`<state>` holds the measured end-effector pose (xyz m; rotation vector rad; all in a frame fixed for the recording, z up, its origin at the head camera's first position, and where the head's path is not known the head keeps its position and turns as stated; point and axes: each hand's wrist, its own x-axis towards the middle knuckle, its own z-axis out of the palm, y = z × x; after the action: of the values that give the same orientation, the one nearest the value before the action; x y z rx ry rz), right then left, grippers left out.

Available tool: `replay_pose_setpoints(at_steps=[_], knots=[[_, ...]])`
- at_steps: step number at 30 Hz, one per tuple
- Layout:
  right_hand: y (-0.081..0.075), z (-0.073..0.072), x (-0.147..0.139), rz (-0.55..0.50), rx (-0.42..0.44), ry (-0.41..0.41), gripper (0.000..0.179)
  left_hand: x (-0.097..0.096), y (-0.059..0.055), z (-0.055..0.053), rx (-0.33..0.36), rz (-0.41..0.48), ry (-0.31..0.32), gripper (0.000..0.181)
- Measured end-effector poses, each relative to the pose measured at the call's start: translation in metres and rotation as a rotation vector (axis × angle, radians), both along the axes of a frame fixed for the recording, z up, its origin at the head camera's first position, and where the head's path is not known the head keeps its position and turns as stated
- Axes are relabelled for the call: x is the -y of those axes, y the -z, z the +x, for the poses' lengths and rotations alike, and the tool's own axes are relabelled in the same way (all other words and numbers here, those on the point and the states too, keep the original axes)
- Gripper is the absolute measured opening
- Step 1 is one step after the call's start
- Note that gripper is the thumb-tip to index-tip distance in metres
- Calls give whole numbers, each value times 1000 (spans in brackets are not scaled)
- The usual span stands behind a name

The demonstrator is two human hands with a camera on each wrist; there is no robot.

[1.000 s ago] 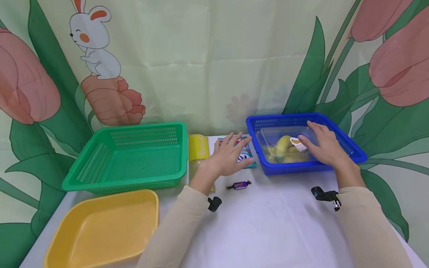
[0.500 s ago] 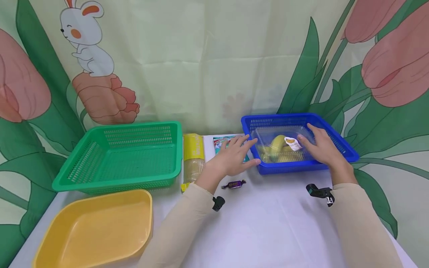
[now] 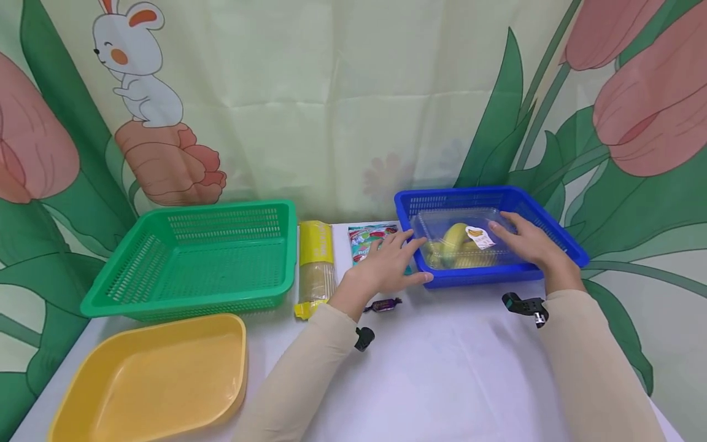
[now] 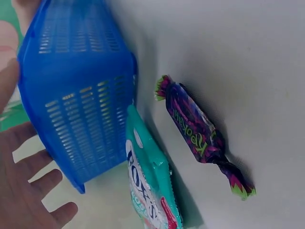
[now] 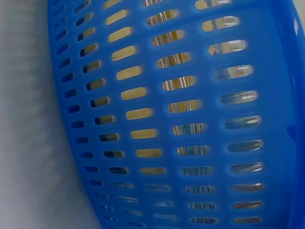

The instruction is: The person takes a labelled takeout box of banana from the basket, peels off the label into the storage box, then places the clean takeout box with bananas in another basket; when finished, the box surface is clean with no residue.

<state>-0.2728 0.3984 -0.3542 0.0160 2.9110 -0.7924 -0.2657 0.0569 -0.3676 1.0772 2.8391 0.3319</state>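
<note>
Between my two hands lies the clear container [image 3: 469, 215], set inside the blue basket [image 3: 480, 280], with bananas [image 3: 454, 242] and a white banana label [image 3: 479, 237] showing through or on its lid. My right hand [image 3: 533, 245] reaches over its right end, thumb on the near side and forefinger farther back, a gap between the two. My other right fingers are hidden, so I cannot tell whether they curl round the container's edge or only rest against it; the view from that wrist shows just the slotted basket wall.

At the basket's left end, my left hand [image 3: 391, 264] is spread wide, fingers straight and apart, thumb pointing to the near corner. It grasps nothing. The fingertips are right by the rim, though I cannot make out whether they touch it.

Just beneath and behind that left palm, partly covered by it, is a teal packet [image 4: 147, 176]. Closer to me, below the same wrist, a purple wrapped candy [image 4: 193, 124] lies on the white table [image 3: 442, 380]. To the left of my left hand lies a long yellow-ended packet [image 3: 316, 264], and past it the green basket [image 3: 226, 264], with the yellow tray [image 3: 171, 380] nearer me.
</note>
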Motion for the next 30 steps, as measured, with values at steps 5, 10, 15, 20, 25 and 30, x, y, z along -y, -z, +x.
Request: replay_pose_setpoints(at_steps=[5,10,15,20,25,30], knots=[[0,-1,-3,-13,19,12,91,-1,3,-2,-17,32,-13,79],[2,-2,-6,-43,44,13,84,-2,5,-4,-33,31,-54,86],[2,-3,-7,-131,57,11,81,-2,4,-5,-34,36,-96,92],[-2,1,-12,-274,36,55,82,-3,2,-4,-8,49,-112,97],[-8,5,-17,-451,42,115,82,-4,4,-4,-5,69,-121,99],[-15,10,-15,-517,-32,151,86,-5,2,-1,-27,104,-97,98]])
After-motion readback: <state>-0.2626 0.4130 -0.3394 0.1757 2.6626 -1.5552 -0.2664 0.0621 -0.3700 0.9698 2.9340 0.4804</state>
